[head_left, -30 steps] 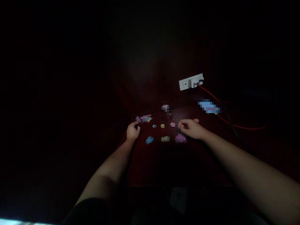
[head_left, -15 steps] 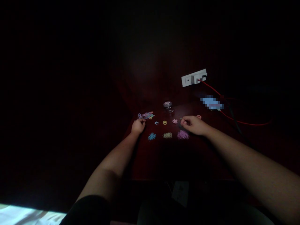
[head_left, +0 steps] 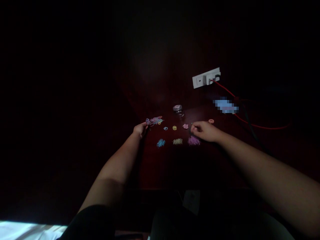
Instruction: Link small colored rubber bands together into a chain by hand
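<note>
At the left edge of a tangled, mixed-colour heap of small elastic bands is my left hand, turned on its side. Its fingers stretch to the heap and nothing shows in them. My right hand is closed, fingertips pinched together just above the purple band pile; what they hold is too small to make out. Between the hands lie small groups of blue bands, yellow bands and pink bands. Nearer me are a blue pile and a beige pile.
A small clear lidded jar stands at the back of the dark red table. Orange bands lie beyond my right wrist. A blurred-out bluish object sits back right, near a red cable from a wall socket.
My left hand has drawn back left from over the mixed heap to its edge and rolled onto its side. My right hand stays pinched in nearly the same place. The view has tilted slightly.
</note>
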A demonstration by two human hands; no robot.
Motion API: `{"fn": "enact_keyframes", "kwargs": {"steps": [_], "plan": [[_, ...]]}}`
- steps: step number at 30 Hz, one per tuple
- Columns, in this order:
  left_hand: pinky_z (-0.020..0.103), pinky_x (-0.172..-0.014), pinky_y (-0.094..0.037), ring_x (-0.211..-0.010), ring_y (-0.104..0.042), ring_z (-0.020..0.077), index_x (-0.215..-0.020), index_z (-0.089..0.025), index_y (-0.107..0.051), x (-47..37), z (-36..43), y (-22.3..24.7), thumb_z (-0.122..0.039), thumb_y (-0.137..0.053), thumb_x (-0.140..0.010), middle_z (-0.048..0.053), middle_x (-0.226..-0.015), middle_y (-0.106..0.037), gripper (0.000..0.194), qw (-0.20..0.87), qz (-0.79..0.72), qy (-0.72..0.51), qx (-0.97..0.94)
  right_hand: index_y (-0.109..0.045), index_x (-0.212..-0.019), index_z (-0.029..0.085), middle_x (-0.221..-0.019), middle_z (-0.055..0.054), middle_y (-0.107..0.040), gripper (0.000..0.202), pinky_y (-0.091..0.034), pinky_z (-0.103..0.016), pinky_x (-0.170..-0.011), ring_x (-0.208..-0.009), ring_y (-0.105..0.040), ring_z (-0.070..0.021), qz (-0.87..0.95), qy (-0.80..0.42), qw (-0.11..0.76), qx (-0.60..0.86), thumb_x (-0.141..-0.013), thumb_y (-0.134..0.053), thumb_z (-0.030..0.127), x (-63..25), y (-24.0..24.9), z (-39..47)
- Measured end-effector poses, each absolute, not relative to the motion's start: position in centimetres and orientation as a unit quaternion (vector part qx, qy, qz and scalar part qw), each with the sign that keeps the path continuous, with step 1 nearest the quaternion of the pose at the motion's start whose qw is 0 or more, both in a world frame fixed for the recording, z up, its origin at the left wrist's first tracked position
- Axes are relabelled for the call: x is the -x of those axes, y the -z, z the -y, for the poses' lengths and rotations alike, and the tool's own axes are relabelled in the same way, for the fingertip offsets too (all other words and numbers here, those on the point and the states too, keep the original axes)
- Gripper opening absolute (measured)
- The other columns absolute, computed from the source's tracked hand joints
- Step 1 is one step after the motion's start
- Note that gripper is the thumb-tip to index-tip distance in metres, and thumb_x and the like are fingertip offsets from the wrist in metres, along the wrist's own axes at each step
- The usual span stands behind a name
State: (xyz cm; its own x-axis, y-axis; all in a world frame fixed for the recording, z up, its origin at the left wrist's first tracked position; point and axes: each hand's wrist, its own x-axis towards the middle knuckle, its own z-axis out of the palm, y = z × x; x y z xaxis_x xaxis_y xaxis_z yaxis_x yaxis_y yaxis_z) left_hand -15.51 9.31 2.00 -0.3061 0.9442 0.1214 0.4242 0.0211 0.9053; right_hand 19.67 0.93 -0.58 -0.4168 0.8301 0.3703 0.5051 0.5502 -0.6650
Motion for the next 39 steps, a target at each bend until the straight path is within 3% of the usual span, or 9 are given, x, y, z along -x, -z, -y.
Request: {"fn": "enact_keyframes", "kwargs": {"steps": [3, 8, 12, 17, 22, 27, 33, 39], "plan": [[0.034, -0.085, -0.052, -0.092, -0.065, 0.0187, -0.108, -0.009, -0.062, 13.6, -7.9, -2.2, -0.02, -0.054, -0.086, 0.014, -0.103, -0.068, 0.026, 0.301, -0.642, -0.484, -0.514, -0.06, -0.074, 0.016, -0.066, -0.002, -0.057, 0.013, -0.036, -0.025, -0.055, -0.058, -0.049, -0.0122, 0.807, -0.236, 0.357, 0.407, -0.075, -0.054, 0.027, -19.5, 0.7, -1.0], [0.031, -0.085, -0.052, -0.088, -0.067, 0.017, -0.092, -0.014, -0.068, 5.8, -3.7, -2.4, -0.028, -0.067, -0.075, 0.009, -0.096, -0.072, 0.022, 0.356, -0.451, -0.51, -0.639, -0.061, -0.093, 0.015, -0.066, 0.001, -0.054, 0.023, -0.032, -0.022, -0.049, -0.052, -0.044, -0.0093, 0.78, -0.257, 0.411, 0.396, -0.075, -0.058, 0.03, -19.2, 0.6, -0.8], [0.03, -0.073, -0.053, -0.08, -0.068, 0.0166, -0.093, -0.015, -0.068, 0.3, -0.9, -1.6, -0.031, -0.066, -0.075, 0.008, -0.091, -0.073, 0.025, 0.425, -0.399, -0.523, -0.622, -0.058, -0.105, 0.015, -0.073, 0.0, -0.056, 0.034, -0.033, -0.021, -0.048, -0.052, -0.043, -0.0085, 0.757, -0.249, 0.465, 0.386, -0.076, -0.059, 0.033, -19.0, -0.4, -0.1], [0.031, -0.077, -0.053, -0.081, -0.068, 0.0169, -0.087, -0.014, -0.068, -1.1, -0.5, -0.1, -0.028, -0.07, -0.071, 0.008, -0.086, -0.073, 0.021, 0.453, -0.386, -0.541, -0.595, -0.062, -0.1, 0.014, -0.075, -0.002, -0.06, 0.03, -0.036, -0.021, -0.05, -0.053, -0.044, -0.008, 0.751, -0.232, 0.478, 0.393, -0.077, -0.06, 0.033, -18.9, -1.2, 0.5], [0.031, -0.078, -0.054, -0.082, -0.068, 0.0169, -0.085, -0.014, -0.067, -0.5, -0.4, 0.3, -0.025, -0.068, -0.073, 0.008, -0.087, -0.073, 0.016, 0.398, -0.385, -0.553, -0.622, -0.063, -0.095, 0.014, -0.071, -0.001, -0.059, 0.024, -0.035, -0.02, -0.05, -0.054, -0.045, -0.0079, 0.764, -0.245, 0.454, 0.387, -0.076, -0.061, 0.029, -18.8, -0.9, 0.5], [0.027, -0.067, -0.052, -0.08, -0.067, 0.0162, -0.088, -0.016, -0.068, -0.5, 0.3, 0.4, -0.024, -0.063, -0.078, 0.007, -0.089, -0.072, 0.013, 0.287, -0.375, -0.537, -0.699, -0.063, -0.096, 0.013, -0.074, -0.002, -0.058, 0.026, -0.036, -0.022, -0.05, -0.056, -0.046, -0.0091, 0.766, -0.255, 0.451, 0.381, -0.077, -0.06, 0.03, -18.8, -0.8, 0.5], [0.027, -0.072, -0.051, -0.086, -0.065, 0.0163, -0.086, -0.019, -0.069, -0.2, 0.4, 0.4, -0.02, -0.059, -0.081, 0.006, -0.09, -0.07, 0.011, 0.18, -0.348, -0.518, -0.76, -0.067, -0.09, 0.012, -0.061, 0.0, -0.056, 0.022, -0.033, -0.024, -0.051, -0.053, -0.044, -0.0098, 0.782, -0.269, 0.424, 0.369, -0.08, -0.054, 0.027, -19.1, -0.6, 0.3], [0.027, -0.071, -0.05, -0.084, -0.064, 0.016, -0.084, -0.019, -0.068, -0.2, 0.7, -0.1, -0.018, -0.059, -0.08, 0.005, -0.088, -0.07, 0.01, 0.151, -0.315, -0.513, -0.784, -0.064, -0.081, 0.014, -0.077, -0.004, -0.064, 0.017, -0.042, -0.026, -0.064, -0.069, -0.055, -0.013, 0.783, -0.309, 0.431, 0.326, -0.08, -0.052, 0.025, -18.9, -0.2, -0.1]]}}
